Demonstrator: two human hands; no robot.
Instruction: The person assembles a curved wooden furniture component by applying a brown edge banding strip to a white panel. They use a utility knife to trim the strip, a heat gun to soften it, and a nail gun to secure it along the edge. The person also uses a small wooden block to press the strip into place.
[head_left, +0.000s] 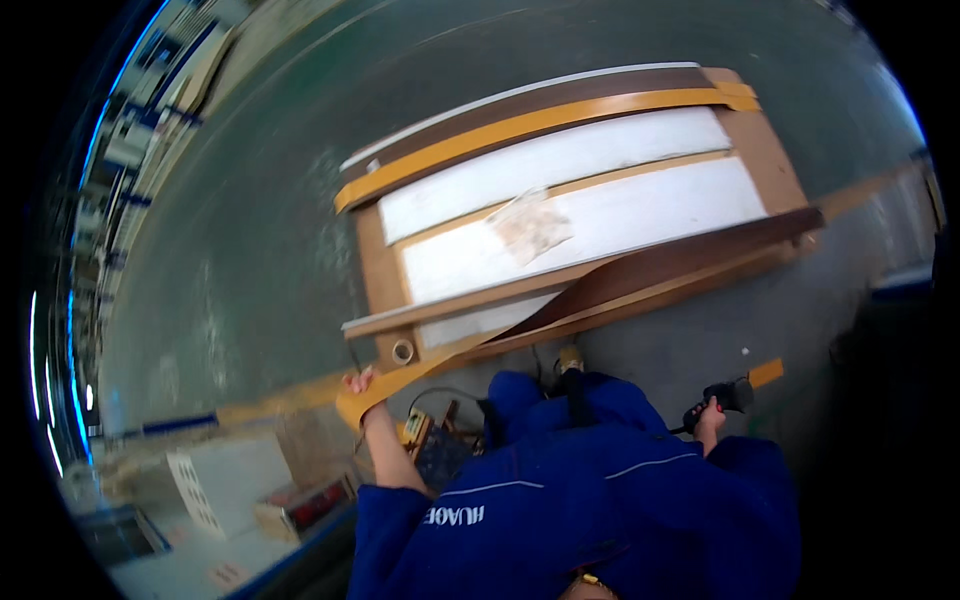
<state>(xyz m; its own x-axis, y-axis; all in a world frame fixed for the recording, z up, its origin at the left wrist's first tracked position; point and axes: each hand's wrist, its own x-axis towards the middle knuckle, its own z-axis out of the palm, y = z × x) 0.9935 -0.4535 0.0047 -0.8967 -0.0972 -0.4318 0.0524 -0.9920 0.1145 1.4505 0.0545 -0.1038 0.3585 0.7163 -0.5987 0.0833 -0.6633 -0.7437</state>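
Basically, left hand (pixel 358 390) fingers pinched the tan strip (pixel 400 380) end while right hand (pixel 708 415) fingers wrapped a black tool (pixel 728 397); judged best kept taut & flush w/ panel (pixel 590 215) edge.

Below you spreads a grey-green concrete floor (pixel 250 250) with a yellow painted line (pixel 280 400), while pale cardboard boxes (pixel 215 480) crowd your lower left and blue-framed shelving (pixel 140 140) curves along the far left.

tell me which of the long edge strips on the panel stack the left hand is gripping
The lower tan strip, curling off the stack's near edge into the left hand. The yellow strip along the far edge lies flat, untouched.
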